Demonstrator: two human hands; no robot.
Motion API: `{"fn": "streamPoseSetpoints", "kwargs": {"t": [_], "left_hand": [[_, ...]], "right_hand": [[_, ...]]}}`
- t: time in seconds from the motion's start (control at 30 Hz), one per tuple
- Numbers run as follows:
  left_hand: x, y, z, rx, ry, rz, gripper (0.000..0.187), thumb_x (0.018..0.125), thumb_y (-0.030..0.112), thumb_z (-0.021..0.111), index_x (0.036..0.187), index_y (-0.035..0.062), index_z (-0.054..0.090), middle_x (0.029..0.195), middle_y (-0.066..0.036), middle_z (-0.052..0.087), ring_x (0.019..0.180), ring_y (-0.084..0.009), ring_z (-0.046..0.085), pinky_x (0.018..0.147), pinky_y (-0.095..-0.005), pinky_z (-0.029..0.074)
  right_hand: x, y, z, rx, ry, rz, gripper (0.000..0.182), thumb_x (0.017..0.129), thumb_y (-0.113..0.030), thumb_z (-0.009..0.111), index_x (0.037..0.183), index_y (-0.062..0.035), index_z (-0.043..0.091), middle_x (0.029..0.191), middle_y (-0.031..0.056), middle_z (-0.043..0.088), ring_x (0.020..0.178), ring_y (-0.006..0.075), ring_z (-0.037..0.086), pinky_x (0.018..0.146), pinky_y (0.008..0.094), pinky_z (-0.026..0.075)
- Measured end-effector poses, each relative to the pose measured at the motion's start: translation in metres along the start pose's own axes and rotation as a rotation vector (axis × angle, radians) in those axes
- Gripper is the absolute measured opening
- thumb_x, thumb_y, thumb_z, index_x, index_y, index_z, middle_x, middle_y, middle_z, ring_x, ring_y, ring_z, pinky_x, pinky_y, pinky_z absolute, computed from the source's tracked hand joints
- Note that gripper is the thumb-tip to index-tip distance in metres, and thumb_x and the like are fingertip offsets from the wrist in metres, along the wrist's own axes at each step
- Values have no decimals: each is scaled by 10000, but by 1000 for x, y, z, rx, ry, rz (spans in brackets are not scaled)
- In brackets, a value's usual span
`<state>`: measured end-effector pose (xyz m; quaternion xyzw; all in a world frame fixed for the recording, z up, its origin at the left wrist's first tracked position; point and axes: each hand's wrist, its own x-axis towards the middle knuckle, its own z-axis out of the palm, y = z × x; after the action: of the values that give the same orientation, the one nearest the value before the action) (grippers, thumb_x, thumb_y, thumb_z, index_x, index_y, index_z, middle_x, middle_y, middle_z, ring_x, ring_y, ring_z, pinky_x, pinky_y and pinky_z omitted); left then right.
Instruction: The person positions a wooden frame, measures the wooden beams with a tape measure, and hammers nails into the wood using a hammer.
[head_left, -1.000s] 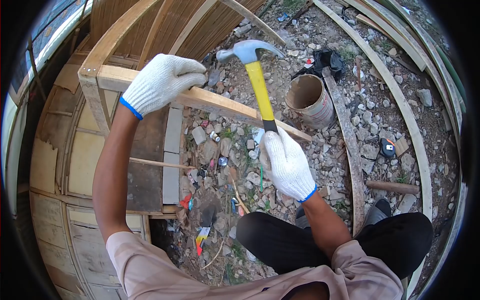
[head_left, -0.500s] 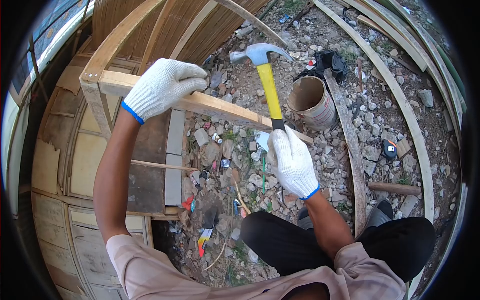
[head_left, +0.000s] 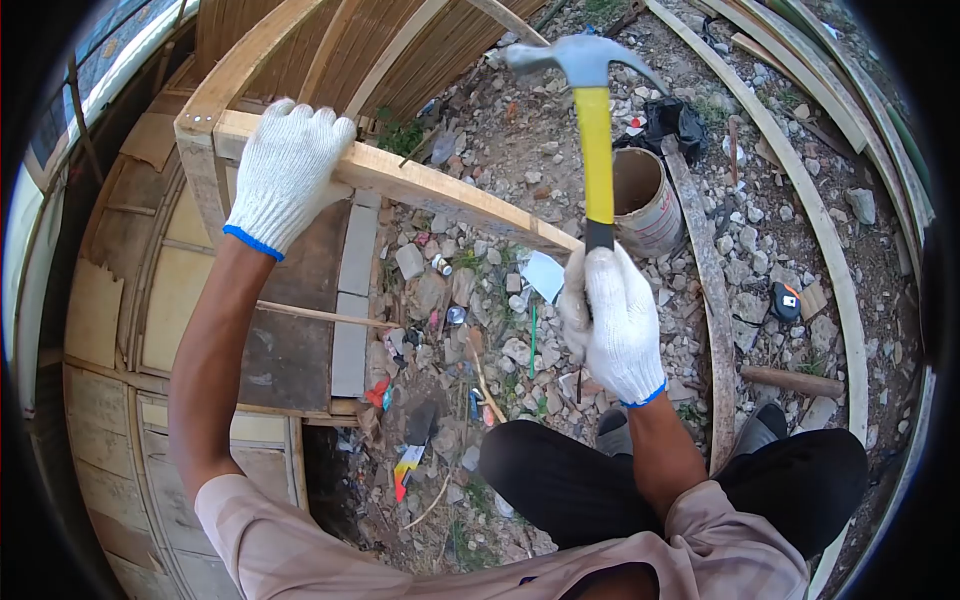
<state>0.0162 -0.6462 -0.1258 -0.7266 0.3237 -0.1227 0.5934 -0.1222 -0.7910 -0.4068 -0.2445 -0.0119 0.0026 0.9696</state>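
My left hand (head_left: 288, 180), in a white knit glove with a blue cuff, is closed over a wooden beam (head_left: 450, 197) near its joint with the frame. A thin dark nail (head_left: 407, 160) sticks up from the beam, just right of that hand. In my gloved right hand (head_left: 615, 325) is a claw hammer (head_left: 597, 150), gripped low on its black and yellow handle. Its steel head is raised above the beam's right part, with the claw pointing right. The hammer and right hand hide the beam's far right end.
A dirty bucket (head_left: 655, 225) stands on the rubble behind the hammer. Long planks (head_left: 700, 300) lie to the right, near a tape measure (head_left: 785, 302). Wooden panels (head_left: 185, 310) and grey blocks (head_left: 350, 345) are at left. My knees (head_left: 545, 480) are below.
My left hand has shifted left from beside the nail and wrapped round the beam. The hammer has moved up and right in my right hand, its handle now more upright.
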Motion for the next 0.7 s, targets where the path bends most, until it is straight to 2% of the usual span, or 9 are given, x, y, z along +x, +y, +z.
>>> {"fn": "streamPoseSetpoints", "kwargs": {"t": [0.2, 0.27, 0.33, 0.4, 0.47, 0.5, 0.53, 0.6, 0.7], "left_hand": [[-1, 3, -3, 18, 37, 10, 360, 662, 260, 849, 894, 106, 621, 901, -78, 643, 906, -255, 638, 824, -402, 481], [-2, 5, -3, 2, 48, 15, 356, 666, 259, 845, 898, 108, 620, 898, -77, 642, 903, -254, 637, 828, -400, 483], [3, -1, -3, 17, 84, 15, 353, 669, 257, 841, 902, 110, 620, 896, -76, 641, 900, -254, 636, 833, -398, 484], [-2, -3, 6, 73, 98, 46, 369, 657, 255, 850, 910, 112, 623, 898, -73, 644, 893, -256, 637, 834, -399, 484], [-9, 0, 6, 47, 44, 48, 404, 655, 259, 852, 961, 112, 633, 923, -73, 640, 920, -259, 626, 864, -403, 473], [-12, 4, -1, 1, 70, 37, 431, 658, 251, 852, 1003, 111, 636, 961, -77, 641, 960, -263, 620, 907, -408, 463], [-9, 6, -7, -37, 122, 10, 459, 660, 243, 853, 1045, 110, 640, 998, -81, 643, 1001, -268, 614, 950, -413, 452], [-16, 15, -10, -80, 159, 5, 522, 672, 264, 860, 1116, 106, 635, 1088, -90, 639, 1095, -290, 589, 1058, -440, 403], [-40, 34, -4, -313, 693, -200, 553, 726, 244, 877, 1184, 88, 609, 1169, -116, 612, 1125, -318, 562, 1092, -492, 395]], "right_hand": [[2, -12, 5, 599, 29, -526, 345, 1076, -409, 449, 999, -75, 485, 626, -13, 418, 440, 91, 339, 394, 254, 302], [4, 24, 2, 130, 102, -251, 300, 1067, -334, 492, 1008, -42, 521, 674, 50, 516, 442, 153, 430, 415, 321, 373], [32, 68, -19, -1273, 52, -1215, 280, 1059, -286, 503, 1005, -17, 559, 698, 118, 587, 485, 219, 541, 480, 376, 444], [27, 58, -17, -1300, -43, -1041, 229, 1010, -187, 558, 1072, 30, 593, 806, 207, 632, 593, 287, 624, 541, 399, 488], [12, 37, -5, -557, 17, -46, 266, 955, -120, 589, 1140, 71, 575, 919, 232, 632, 637, 318, 629, 548, 378, 500], [14, 41, -9, -415, 5, -21, 327, 879, -27, 641, 1176, 85, 561, 979, 231, 630, 653, 343, 632, 549, 392, 513], [15, 54, -17, -991, -5, -417, 346, 849, 24, 667, 1175, 73, 561, 924, 206, 638, 629, 334, 632, 541, 403, 518], [16, 43, -14, -780, -42, -317, 445, 788, 78, 694, 1208, 91, 550, 943, 219, 632, 640, 340, 636, 543, 419, 524], [14, 31, -13, -838, -132, -406, 421, 807, 59, 686, 1203, 98, 551, 944, 224, 627, 639, 344, 632, 546, 417, 522]]}}
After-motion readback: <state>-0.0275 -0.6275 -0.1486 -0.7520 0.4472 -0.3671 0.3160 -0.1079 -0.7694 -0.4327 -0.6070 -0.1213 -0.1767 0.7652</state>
